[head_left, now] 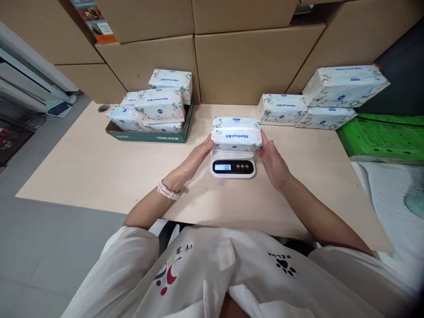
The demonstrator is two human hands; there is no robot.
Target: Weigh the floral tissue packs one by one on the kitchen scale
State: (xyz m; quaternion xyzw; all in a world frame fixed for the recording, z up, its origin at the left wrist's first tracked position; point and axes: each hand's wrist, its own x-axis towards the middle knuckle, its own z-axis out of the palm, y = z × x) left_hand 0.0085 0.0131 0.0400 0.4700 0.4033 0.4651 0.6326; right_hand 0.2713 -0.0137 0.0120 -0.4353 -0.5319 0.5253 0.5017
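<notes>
Between my two hands is a pale blue tissue pack (236,134) with flower print, over a white digital kitchen scale (233,174). The scale's lit display reads 0.0; whether the pack rests on its platform or hovers just above cannot be told. My left hand (195,159) presses the pack's left end, fingers along its side. At the right end, my right hand (273,162) grips it with the thumb up and fingers partly hidden behind the pack.
A green shallow carton (145,136) with several tissue packs stands at the left. More tissue packs (346,86) are stacked at the right, near a green plastic crate (380,137). Cardboard boxes (245,66) wall off the table's back. A tape roll (104,107) lies far left.
</notes>
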